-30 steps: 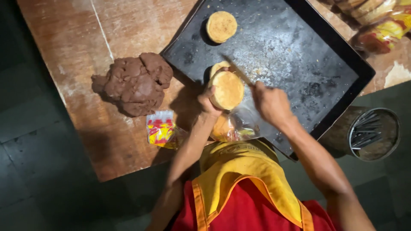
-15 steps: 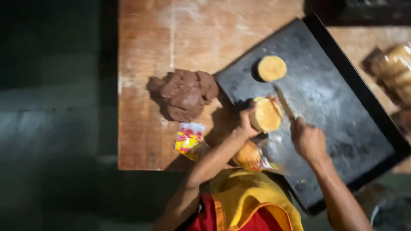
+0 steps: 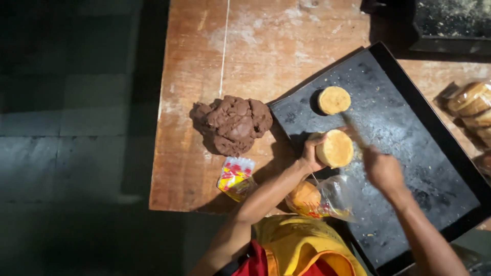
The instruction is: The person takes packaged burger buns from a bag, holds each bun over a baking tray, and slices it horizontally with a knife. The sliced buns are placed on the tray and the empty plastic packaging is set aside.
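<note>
- a round, pale-golden bun (image 3: 335,148) is gripped edgewise in the left hand (image 3: 312,153), fingers curled around its left side and pinching it above the black baking tray (image 3: 409,153).
- a knife (image 3: 353,134) is held in the right hand (image 3: 382,171), fist closed tight on the handle; the blurred blade is angled up and left so that it meets the right edge of the held bun.
- just beyond the gripped bun, further up the tray, a second round bun piece (image 3: 334,99) is laid flat, apart from both hands.
- below the left wrist, a clear plastic bag (image 3: 322,199) with another bun inside is set at the near edge of the tray.
- to the left of the left forearm, a small red-and-yellow wrapper (image 3: 234,176) is laid on the wooden table (image 3: 204,76).
- further left and up from the grip, a large lump of dark brown dough (image 3: 234,122) is seen on the table, just beside the tray's corner.
- far right of the right hand, bagged buns (image 3: 470,107) are seen on the table beyond the tray's edge.
</note>
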